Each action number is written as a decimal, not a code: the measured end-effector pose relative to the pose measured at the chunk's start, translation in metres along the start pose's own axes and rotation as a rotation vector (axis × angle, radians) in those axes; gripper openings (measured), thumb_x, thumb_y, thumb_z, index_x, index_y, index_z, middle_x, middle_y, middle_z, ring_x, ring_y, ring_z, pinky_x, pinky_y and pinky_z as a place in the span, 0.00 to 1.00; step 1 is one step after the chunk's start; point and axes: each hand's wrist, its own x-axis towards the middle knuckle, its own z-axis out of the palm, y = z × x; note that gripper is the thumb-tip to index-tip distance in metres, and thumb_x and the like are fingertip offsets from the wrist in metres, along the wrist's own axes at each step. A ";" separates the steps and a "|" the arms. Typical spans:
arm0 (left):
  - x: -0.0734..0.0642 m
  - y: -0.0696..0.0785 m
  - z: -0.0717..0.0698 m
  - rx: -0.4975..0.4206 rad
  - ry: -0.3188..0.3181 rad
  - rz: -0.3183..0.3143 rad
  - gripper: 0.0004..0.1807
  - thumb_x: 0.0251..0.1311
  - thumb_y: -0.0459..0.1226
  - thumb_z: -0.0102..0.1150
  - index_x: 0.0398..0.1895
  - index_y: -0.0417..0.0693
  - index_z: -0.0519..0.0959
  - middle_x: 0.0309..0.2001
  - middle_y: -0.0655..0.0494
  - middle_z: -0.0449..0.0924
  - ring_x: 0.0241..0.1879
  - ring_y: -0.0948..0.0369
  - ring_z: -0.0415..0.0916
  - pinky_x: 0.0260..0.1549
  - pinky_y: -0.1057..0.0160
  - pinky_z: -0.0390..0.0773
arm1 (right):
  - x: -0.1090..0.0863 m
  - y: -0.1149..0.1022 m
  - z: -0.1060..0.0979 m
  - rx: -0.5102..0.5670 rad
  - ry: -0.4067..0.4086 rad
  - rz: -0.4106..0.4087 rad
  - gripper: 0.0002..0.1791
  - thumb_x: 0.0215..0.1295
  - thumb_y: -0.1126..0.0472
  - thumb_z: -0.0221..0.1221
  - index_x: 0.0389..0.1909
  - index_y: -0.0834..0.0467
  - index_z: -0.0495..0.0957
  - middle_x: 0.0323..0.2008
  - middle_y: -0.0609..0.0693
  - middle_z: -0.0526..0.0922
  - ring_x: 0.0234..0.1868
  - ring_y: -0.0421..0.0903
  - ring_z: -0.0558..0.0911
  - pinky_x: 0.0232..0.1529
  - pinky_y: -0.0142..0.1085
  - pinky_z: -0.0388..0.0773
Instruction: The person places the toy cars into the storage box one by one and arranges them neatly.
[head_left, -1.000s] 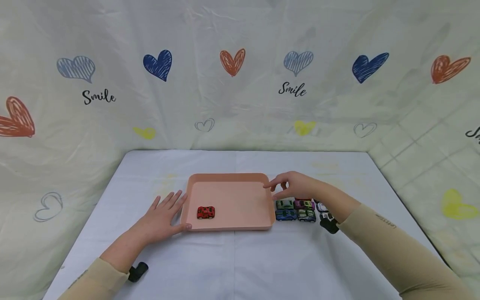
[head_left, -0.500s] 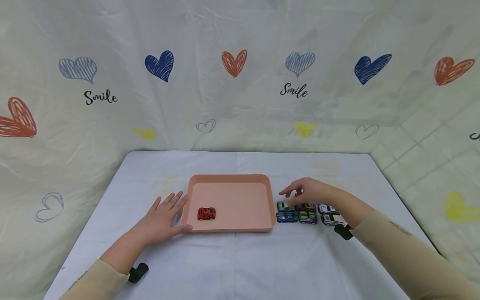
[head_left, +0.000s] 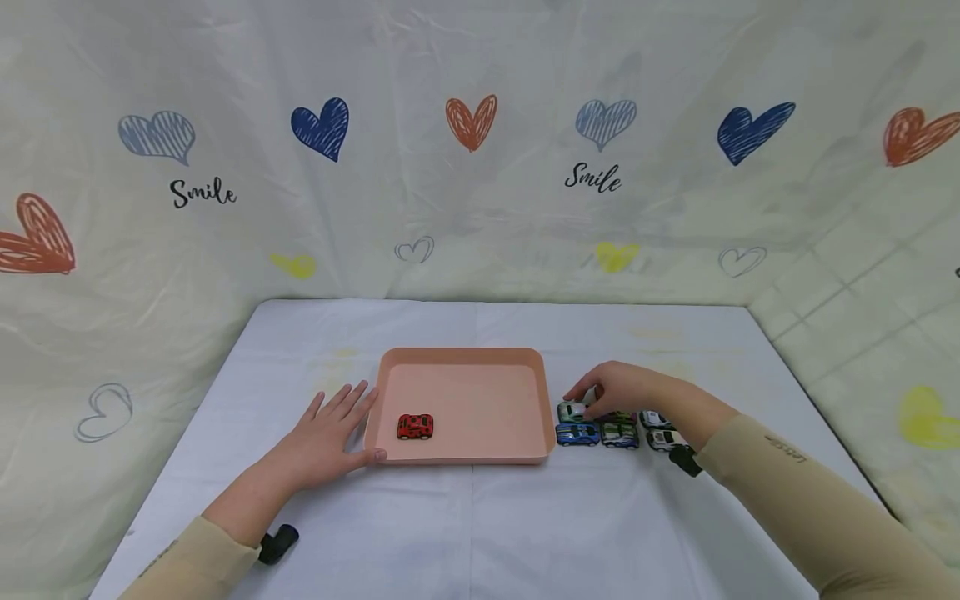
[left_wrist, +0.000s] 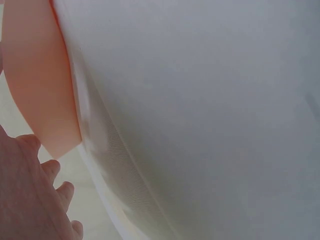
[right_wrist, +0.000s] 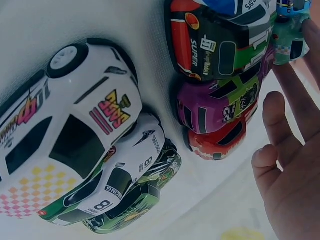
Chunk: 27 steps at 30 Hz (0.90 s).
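My left hand, fingers straight and spread, rests at the left edge of a pink tray, its thumb on the near left corner. A red toy car sits inside the tray, towards the left. To the right of the tray, my right hand pinches a green toy car between thumb and fingers, at table level within the group. In the right wrist view, part of this green toy car shows between the fingers. A blue toy car stands just in front of it.
Close by stand a dark green toy car, a purple toy car, a red toy car and a white toy car beside several others. White cloth covers the table; a patterned sheet hangs behind.
My right hand has moved right from over the tray's right edge, then down to the green toy car, its fingers closing round it. My left hand stays at the tray.
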 end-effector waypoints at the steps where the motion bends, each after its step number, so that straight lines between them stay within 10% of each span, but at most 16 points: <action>1: 0.000 0.000 0.000 -0.001 0.001 0.000 0.56 0.55 0.70 0.55 0.80 0.52 0.51 0.79 0.50 0.46 0.77 0.46 0.42 0.72 0.38 0.34 | 0.001 0.000 0.001 -0.010 -0.001 0.002 0.18 0.61 0.56 0.69 0.53 0.44 0.84 0.41 0.44 0.83 0.28 0.44 0.77 0.22 0.42 0.80; 27: -0.003 0.006 -0.009 0.017 0.002 0.008 0.54 0.57 0.69 0.55 0.79 0.51 0.52 0.79 0.48 0.48 0.77 0.45 0.44 0.72 0.36 0.40 | 0.012 -0.006 0.003 -0.107 -0.011 -0.079 0.17 0.62 0.63 0.65 0.51 0.46 0.82 0.42 0.43 0.80 0.31 0.42 0.75 0.36 0.37 0.77</action>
